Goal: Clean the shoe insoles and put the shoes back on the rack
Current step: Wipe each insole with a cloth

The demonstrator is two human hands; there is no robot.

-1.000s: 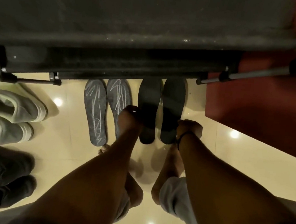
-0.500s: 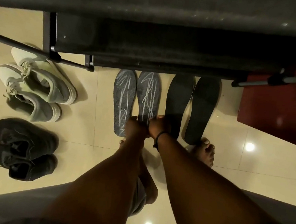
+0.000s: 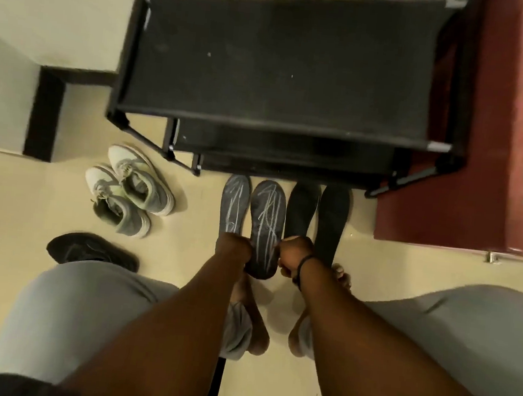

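Two grey insoles with pale scribbled lines and two plain black insoles (image 3: 331,220) lie side by side on the floor before the black shoe rack (image 3: 285,72). My left hand (image 3: 233,247) and my right hand (image 3: 293,255) grip the heel end of the right grey insole (image 3: 265,227) from either side; its heel sits slightly raised toward me. The left grey insole (image 3: 234,201) lies flat beside it, its heel hidden under my left hand.
A grey-and-white sneaker pair (image 3: 126,191) stands left of the insoles. A black shoe (image 3: 89,250) lies nearer me, partly hidden by my knee. A dark red door (image 3: 481,155) closes off the right. My bare feet (image 3: 340,275) are below the insoles.
The view has risen and pulled back, showing the rack's top. Both hands moved from the black insoles to the right grey insole and now grip its heel.
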